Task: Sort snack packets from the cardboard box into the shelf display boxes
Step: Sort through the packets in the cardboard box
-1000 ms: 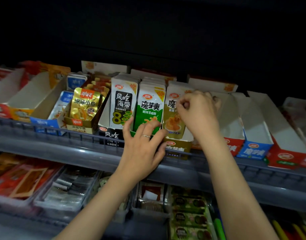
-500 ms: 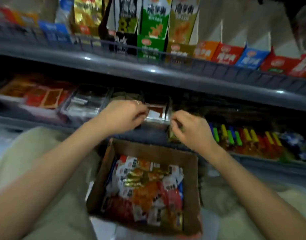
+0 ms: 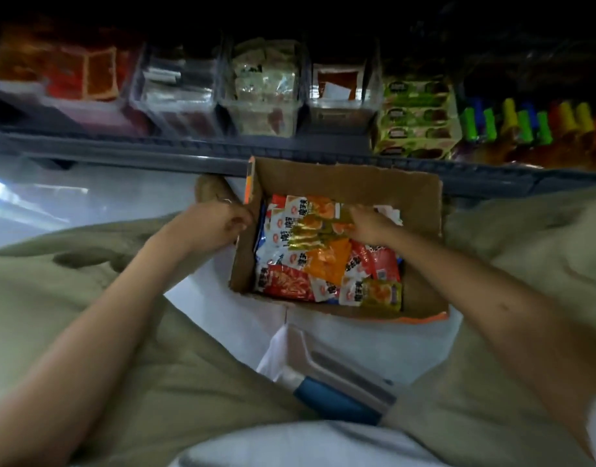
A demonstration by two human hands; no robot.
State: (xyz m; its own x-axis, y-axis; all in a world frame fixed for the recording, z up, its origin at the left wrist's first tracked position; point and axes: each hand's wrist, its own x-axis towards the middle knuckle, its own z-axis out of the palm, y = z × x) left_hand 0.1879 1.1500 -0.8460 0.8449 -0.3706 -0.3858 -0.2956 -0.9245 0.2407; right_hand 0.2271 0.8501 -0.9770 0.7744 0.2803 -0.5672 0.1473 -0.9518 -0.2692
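Pale floor point(image 3: 87, 197), dim light, view straight down. Cardboard box point(image 3: 357, 183) sits open on the floor, flaps up; all places below are taken from it.

Inside the box: loose heap of snack packets point(image 3: 279, 237), lying flat and overlapping, filling the left and middle. Red packet point(image 3: 286, 281) at the near left corner, orange packet point(image 3: 327, 261) at the middle, white-and-red ones along the left wall. Bare cardboard shows at the right side and far wall.

Left hand point(image 3: 219, 224): just outside the box's left wall, near its far corner, fingers curled in tight against the cardboard. Cannot tell whether it grips the wall or only rests beside it. Ring point(image 3: 226, 201) on one finger.

Right hand point(image 3: 370, 225): inside the box, over the far half of the heap, fingers bent down and closed round the edge of a gold-green packet point(image 3: 310, 230) that lies on top of the others. Picture is blurred here.

Beyond the box: grey shelf point(image 3: 155, 156), its front rail touching or just behind the far wall. On it, a row of clear bins point(image 3: 263, 106) with packets inside; right of them, stacked green packs point(image 3: 414, 116); further right, upright coloured tubes point(image 3: 525, 123), green, yellow, blue.

Either side of the box: khaki trousers point(image 3: 87, 281), one knee left, one right. Near side of the box: white-and-blue object point(image 3: 330, 399) on the floor, kind unclear.
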